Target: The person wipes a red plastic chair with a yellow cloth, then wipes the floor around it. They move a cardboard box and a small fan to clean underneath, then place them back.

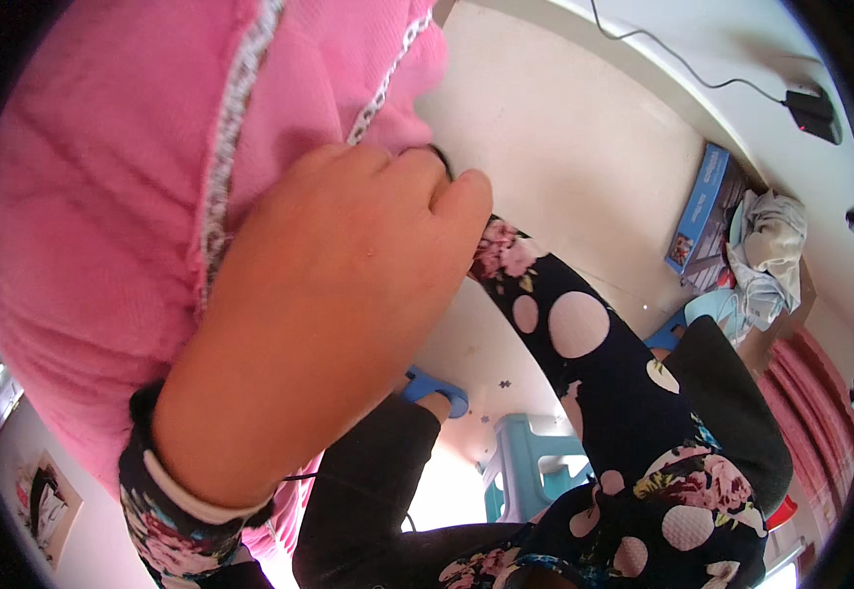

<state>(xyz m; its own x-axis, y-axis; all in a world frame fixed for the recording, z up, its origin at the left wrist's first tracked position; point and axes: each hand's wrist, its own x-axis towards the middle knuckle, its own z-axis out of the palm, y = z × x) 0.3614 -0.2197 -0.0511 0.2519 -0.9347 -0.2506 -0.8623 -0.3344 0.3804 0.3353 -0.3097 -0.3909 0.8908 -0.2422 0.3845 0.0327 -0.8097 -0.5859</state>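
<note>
My left hand is large in the middle, its back turned up and its fingers curled closed against a pink fleece cloth. Its fingertips are hidden. Two strips of white lace trim run along the cloth, and one passes under my knuckles. A thin black curved edge shows between my index knuckle and thumb; what it belongs to I cannot make out. My right arm, in a dark sleeve with flowers and pale dots, reaches in behind my left hand, which covers the right hand and its fingers.
Below are my dark-trousered legs, a blue slipper and a teal plastic stool. By the right wall stand a blue box and a heap of pale cloth. A black adapter with a cord is at the upper right.
</note>
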